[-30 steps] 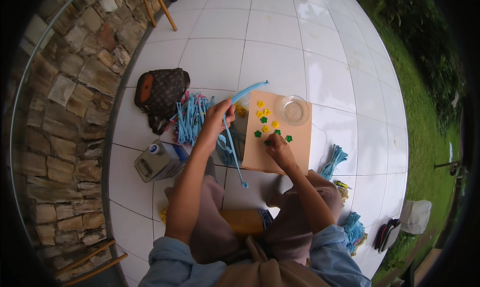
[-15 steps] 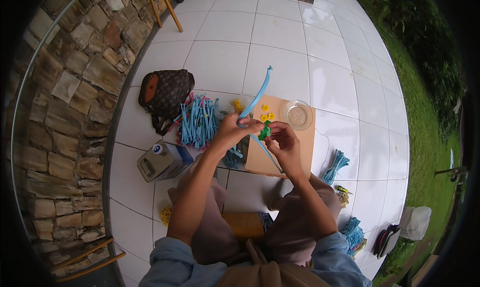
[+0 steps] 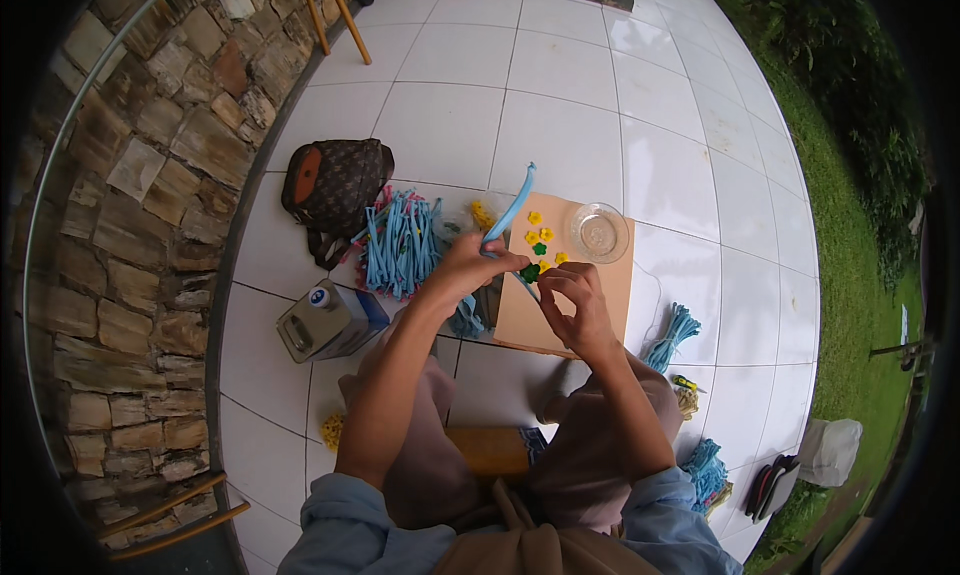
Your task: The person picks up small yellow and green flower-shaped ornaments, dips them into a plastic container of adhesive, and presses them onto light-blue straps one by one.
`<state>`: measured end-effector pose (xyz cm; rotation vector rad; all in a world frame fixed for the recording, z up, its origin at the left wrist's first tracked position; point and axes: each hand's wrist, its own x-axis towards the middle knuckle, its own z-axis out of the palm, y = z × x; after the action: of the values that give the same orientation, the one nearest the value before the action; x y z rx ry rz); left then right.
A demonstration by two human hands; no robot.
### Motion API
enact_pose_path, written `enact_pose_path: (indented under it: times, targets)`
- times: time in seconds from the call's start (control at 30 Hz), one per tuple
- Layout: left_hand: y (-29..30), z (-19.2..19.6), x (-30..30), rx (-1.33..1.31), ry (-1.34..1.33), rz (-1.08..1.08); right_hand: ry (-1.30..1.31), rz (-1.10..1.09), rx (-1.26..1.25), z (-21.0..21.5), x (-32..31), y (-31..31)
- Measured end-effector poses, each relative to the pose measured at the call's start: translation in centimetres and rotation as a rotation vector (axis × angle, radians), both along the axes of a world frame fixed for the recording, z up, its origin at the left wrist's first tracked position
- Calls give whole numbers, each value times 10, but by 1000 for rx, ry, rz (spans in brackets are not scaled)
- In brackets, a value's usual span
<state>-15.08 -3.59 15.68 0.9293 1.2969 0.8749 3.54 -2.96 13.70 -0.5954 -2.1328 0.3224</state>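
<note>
bag: brown patterned handbag lay on the white tiled floor at far left, well clear of the work.
can: grey-and-blue rectangular container stood near the left knee, cap on top; an elbow swing could have tipped it.
pile: bundle of light-blue foam strips lay just left of the board, loose; easy to scatter if brushed.
left hand: left hand was closed round the lower end of a long light-blue foam strip, which stuck up and to the right over the board.
risk, strip: it was held at one end only, so the free end could have swung and swept the small pieces.
right hand: right hand pinched a small green flower-shaped foam piece against the strip's base, fingers curled shut.
risk, piece: tiny part, fingertip grip; a slip would likely have dropped it onto the board or the lap.
board: tan rectangular board on the floor carried small yellow foam flowers and a clear round glass dish, close together.
right side: more blue strips lay beside the board's right edge.
</note>
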Motion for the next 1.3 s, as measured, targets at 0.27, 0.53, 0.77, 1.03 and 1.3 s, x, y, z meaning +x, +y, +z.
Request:
enact_pose_path:
  times: [0.27, 0.53, 0.77, 1.03, 1.3]
  targets:
    - [-1, 2, 1, 20, -44, -29, 1, 18, 81, 0, -3, 2]
    - [-6, 7, 3, 72, -345, -82, 228, 2, 12, 10, -1, 0]
    - [-10, 11, -10, 69, -276, -63, 414, -77, -7, 8, 8, 12]
    - [-11, 15, 2, 209, -189, 46, 111, -78, 124, 16, 9, 5]
    - [-15, 12, 5, 389, 185, -127, 1, 0, 164, 4, 11, 7]
